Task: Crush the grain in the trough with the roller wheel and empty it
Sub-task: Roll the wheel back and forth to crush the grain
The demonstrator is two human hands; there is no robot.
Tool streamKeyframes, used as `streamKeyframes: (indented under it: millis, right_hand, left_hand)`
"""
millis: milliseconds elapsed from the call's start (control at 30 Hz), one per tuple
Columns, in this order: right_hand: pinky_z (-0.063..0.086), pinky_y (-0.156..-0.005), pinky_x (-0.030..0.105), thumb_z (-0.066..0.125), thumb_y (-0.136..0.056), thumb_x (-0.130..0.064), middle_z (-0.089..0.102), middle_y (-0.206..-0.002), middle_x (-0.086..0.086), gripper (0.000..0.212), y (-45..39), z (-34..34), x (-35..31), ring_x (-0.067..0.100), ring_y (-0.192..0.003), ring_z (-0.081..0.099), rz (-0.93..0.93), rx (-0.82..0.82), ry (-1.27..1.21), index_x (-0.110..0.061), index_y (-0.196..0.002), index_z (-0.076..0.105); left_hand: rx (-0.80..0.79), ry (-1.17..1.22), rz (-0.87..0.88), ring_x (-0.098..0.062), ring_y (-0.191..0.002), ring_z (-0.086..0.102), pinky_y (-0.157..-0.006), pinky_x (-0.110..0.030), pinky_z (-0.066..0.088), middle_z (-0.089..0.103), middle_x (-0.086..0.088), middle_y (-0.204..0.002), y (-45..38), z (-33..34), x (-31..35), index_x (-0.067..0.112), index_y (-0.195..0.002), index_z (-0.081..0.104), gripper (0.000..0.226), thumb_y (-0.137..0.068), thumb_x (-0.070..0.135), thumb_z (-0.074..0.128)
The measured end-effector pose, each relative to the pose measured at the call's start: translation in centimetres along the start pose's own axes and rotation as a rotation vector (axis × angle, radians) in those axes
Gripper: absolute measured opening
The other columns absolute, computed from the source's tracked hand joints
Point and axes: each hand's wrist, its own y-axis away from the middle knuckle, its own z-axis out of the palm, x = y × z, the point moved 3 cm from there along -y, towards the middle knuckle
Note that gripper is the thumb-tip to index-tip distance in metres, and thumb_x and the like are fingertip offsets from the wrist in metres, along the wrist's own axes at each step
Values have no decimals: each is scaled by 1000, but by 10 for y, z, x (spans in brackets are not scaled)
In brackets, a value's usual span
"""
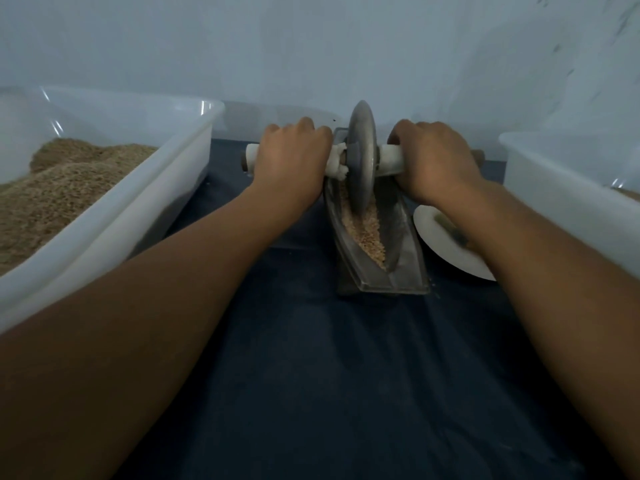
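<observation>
The pale crushed grain (363,230) lay in the long grey boat-shaped metal trough (377,271), just nearer me than my hands. The grey metal roller wheel (362,161) stood upright in it, between my left hand (294,157) and right hand (433,157), each wrapped round the white-wrapped axle handle (391,161). I judged uneven pressure could tilt the wheel, tip the narrow trough and spill grain onto the dark blue surface (311,375), or toward the white plate (446,244) under my right wrist.
</observation>
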Motion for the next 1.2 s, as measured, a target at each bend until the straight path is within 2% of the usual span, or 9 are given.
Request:
streamKeyframes:
  millis: [267,333,400,533,700,800,900,1100,1200]
  right_hand:
    - [36,-64,31,77,-76,-26,65,-94,9,22,4,-23,-2,26,-78,52,-24,-338,-9,-20,-94,65]
    - [38,-60,31,81,-73,-31,65,-89,6,28,7,-30,-4,24,-76,56,-17,-438,17,-20,-95,67]
    - [42,-59,30,83,-72,-37,65,-84,2,32,10,-37,-6,21,-73,60,-16,-529,48,-20,-95,69]
    - [42,-57,28,83,-73,-38,71,-73,-9,22,16,-49,-5,10,-71,64,-9,-714,4,-25,-88,73]
    - [43,-60,23,84,-73,-32,72,-67,-16,18,22,-55,-11,1,-63,68,-41,-915,-48,-26,-85,73]
    - [44,-61,23,84,-74,-28,72,-68,-18,20,23,-53,-11,-5,-62,67,-42,-931,-93,-25,-89,71]
    - [43,-59,20,85,-72,-27,73,-70,-15,22,23,-50,-10,-2,-63,68,-21,-907,-112,-25,-89,71]
    - [56,-74,38,80,-77,-41,70,-86,0,27,18,-43,-11,18,-78,66,-35,-735,68,-19,-92,73]
    - [54,-65,34,79,-78,-37,68,-84,5,28,15,-39,-13,22,-74,64,-34,-606,129,-15,-93,71]
  left_hand:
    - [-169,61,-38,-34,-99,59,-72,-39,35,59,-13,-109,1,-8,1,13,-110,54,31,-83,11,67]
    - [-250,79,-35,-31,-90,56,-70,-40,40,57,-11,-98,2,-12,1,12,-92,52,18,-82,12,68]
    - [-351,85,-26,-27,-78,49,-70,-41,45,46,-6,-78,3,-16,1,12,-76,42,32,-80,17,73]
    - [-528,22,43,-19,-60,47,-66,-35,46,46,-4,-70,8,-32,7,11,-71,46,40,-74,32,81]
    - [-726,-112,151,-23,-85,59,-76,-35,48,54,-3,-83,14,-47,19,11,-101,68,40,-83,46,73]
    - [-727,-92,163,-23,-89,56,-77,-33,45,57,-6,-99,13,-48,22,10,-113,68,44,-86,45,70]
    - [-691,-67,149,-22,-85,52,-77,-33,44,51,-4,-87,11,-44,22,9,-112,67,44,-85,44,72]
    - [-502,20,66,-19,-60,42,-71,-37,47,41,-4,-69,4,-28,12,11,-67,41,42,-77,28,78]
    - [-390,86,34,-22,-70,46,-68,-38,45,37,-3,-69,0,-18,5,14,-71,39,34,-79,21,71]
